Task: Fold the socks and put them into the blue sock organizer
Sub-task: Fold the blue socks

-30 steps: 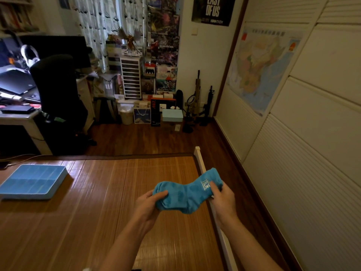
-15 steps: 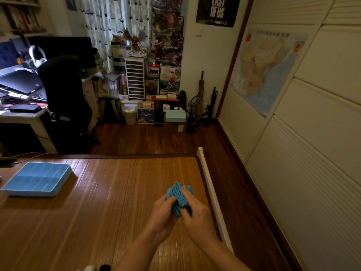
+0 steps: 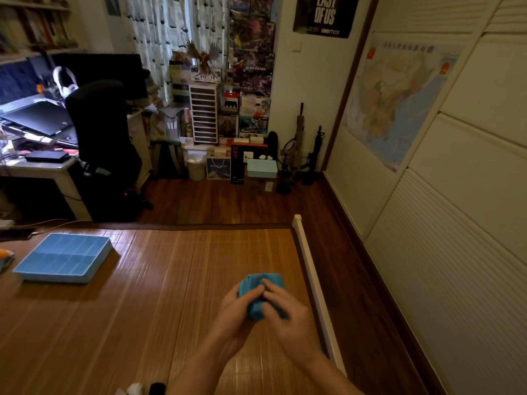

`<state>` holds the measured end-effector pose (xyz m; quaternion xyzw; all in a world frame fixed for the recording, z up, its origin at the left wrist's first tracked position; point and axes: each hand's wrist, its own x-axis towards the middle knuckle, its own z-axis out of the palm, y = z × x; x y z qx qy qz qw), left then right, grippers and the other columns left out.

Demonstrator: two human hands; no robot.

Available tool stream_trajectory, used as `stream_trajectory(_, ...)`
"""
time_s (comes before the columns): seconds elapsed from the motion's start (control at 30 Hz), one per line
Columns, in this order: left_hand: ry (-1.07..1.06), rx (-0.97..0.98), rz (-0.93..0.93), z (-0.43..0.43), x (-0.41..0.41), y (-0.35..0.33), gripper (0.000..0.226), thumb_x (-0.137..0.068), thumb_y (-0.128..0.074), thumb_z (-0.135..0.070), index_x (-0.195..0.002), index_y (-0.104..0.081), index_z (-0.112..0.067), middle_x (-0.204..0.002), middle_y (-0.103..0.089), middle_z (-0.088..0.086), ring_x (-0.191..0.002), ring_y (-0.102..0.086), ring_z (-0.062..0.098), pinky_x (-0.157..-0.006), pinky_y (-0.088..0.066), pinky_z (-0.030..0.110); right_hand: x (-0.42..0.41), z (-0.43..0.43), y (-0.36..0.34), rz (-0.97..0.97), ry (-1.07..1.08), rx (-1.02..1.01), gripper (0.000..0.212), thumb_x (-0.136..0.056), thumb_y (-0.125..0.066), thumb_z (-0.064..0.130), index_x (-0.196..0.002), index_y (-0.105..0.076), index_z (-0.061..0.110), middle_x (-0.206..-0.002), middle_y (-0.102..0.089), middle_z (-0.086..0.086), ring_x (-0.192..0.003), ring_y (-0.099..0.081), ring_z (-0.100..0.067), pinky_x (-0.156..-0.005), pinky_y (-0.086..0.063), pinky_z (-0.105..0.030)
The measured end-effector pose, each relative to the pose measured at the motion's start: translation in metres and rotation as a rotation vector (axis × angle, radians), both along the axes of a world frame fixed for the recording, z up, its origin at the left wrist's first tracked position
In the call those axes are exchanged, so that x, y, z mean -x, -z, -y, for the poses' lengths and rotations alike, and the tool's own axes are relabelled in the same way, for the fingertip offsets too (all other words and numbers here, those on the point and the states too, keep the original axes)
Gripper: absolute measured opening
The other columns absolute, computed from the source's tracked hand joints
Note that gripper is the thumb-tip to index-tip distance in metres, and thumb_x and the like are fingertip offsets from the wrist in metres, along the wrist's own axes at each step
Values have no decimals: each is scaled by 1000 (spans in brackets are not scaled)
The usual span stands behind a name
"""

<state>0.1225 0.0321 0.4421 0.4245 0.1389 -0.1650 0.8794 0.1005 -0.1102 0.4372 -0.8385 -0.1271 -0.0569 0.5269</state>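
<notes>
Left hand (image 3: 235,310) & right hand (image 3: 289,319) both curled tight round a bunched blue sock (image 3: 252,282) w/ the blue sock organizer (image 3: 62,258) well left of them.

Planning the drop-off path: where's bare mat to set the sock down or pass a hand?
Bare bamboo mat: between the blue sock organizer and the left hand, back to the mat's far edge; that pass looks open. Tight: left and right hand grip the blue sock beside the white rail; small items at the near edge.
</notes>
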Motion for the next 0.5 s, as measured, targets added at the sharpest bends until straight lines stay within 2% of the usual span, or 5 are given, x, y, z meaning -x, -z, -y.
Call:
stream_trajectory(0.1, 4, 89, -13, -8, 2, 1, 43, -91, -63, -7, -133, -59, 0, -119, -73, 24, -97, -76, 32, -72, -63, 36, -9, 14, -4, -264, 334, -318, 35, -97, -63, 28, -131, -55, 35, -132, -57, 6, -114, -60, -10, -76, -58, -21)
stream_trajectory(0.23, 74, 170, 9, -19, 4, 5, 43, -91, -63, -8, -132, -59, -1, -121, -72, 23, -103, -75, 33, -76, -63, 36, -19, 39, -10, -867, 108, -714, 39, -93, -65, 38, -126, -68, 16, -121, -71, -15, -110, -68, -32, -82, -59, -41)
stream_trajectory(0.37, 97, -77, 9, -30, 3, 9, 47, -85, -75, -12, -129, -65, -2, -111, -77, 18, -98, -77, 31, -74, -62, 35, -22, 53, -14, -639, 152, -508, 43, -83, -72, 35, -116, -70, 9, -108, -75, -14, -86, -76, -26, -59, -56, -26)
stream_trajectory(0.43, 73, -133, -4, -32, 4, 14, 55, -78, -82, -16, -128, -65, 0, -92, -79, 14, -81, -78, 25, -70, -62, 33, -25, 55, -16, -581, 165, -457, 34, -87, -72, 32, -114, -70, 11, -107, -75, -13, -86, -75, -27, -59, -56, -27)
stream_trajectory(0.5, 64, -96, -28, -32, 4, 17, 50, -79, -83, -16, -124, -68, 0, -104, -76, 18, -90, -75, 29, -72, -62, 34, -26, 57, -15, -552, 154, -407, 26, -91, -70, 30, -112, -71, 15, -107, -75, -9, -91, -75, -22, -67, -59, -29)
